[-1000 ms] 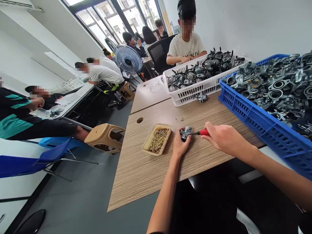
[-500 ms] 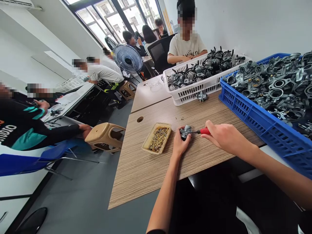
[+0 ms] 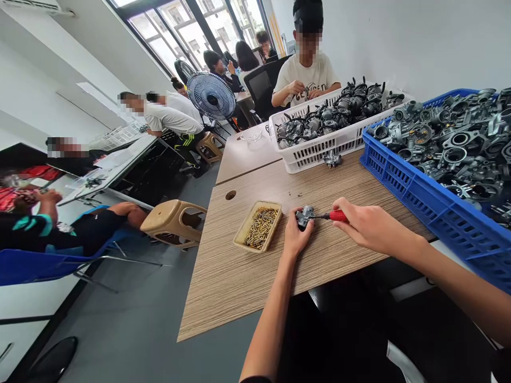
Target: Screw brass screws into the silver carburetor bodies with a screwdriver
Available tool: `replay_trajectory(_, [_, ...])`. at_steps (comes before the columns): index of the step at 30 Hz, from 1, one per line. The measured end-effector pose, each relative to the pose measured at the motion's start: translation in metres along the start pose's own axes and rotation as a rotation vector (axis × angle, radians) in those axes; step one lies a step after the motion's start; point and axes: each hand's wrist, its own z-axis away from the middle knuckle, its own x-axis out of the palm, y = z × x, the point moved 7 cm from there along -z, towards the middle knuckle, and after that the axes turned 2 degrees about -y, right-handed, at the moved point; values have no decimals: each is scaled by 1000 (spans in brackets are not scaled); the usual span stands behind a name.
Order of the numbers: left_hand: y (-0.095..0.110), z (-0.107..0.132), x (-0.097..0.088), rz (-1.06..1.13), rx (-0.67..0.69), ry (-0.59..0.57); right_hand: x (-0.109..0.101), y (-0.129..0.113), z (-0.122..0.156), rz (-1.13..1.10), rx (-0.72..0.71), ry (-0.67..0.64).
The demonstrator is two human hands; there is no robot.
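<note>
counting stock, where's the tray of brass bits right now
In the head view, the tan tray sits on the wood-grain table, just left of the left hand and nearer the person than the white plastic basket.

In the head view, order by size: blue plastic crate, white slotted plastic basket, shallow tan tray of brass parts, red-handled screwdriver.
1. Blue plastic crate and white slotted plastic basket: unsure, the crate is nearer the camera.
2. Shallow tan tray.
3. Red-handled screwdriver.
</note>
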Motion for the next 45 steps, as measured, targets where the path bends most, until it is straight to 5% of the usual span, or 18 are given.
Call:
replay_trajectory(20, [1, 0, 0, 21, -11, 3, 3, 3, -1, 59, 106, -60])
replay_trajectory(25, [1, 0, 0, 12, -15, 8, 2, 0, 0, -26, 41, -63])
replay_trajectory(30, [0, 0, 0, 18, -9, 3, 3, 6, 0, 72, 147, -73])
replay_trajectory(36, [0, 0, 0, 25, -12, 5, 2, 1, 1, -6, 47, -50])
replay_trajectory(41, [1, 0, 0, 32, -4, 5, 4, 5, 0, 29, 138, -94])
replay_trajectory(45, [0, 0, 0, 33, -10, 6, 3, 4, 0, -13, 77, -58])
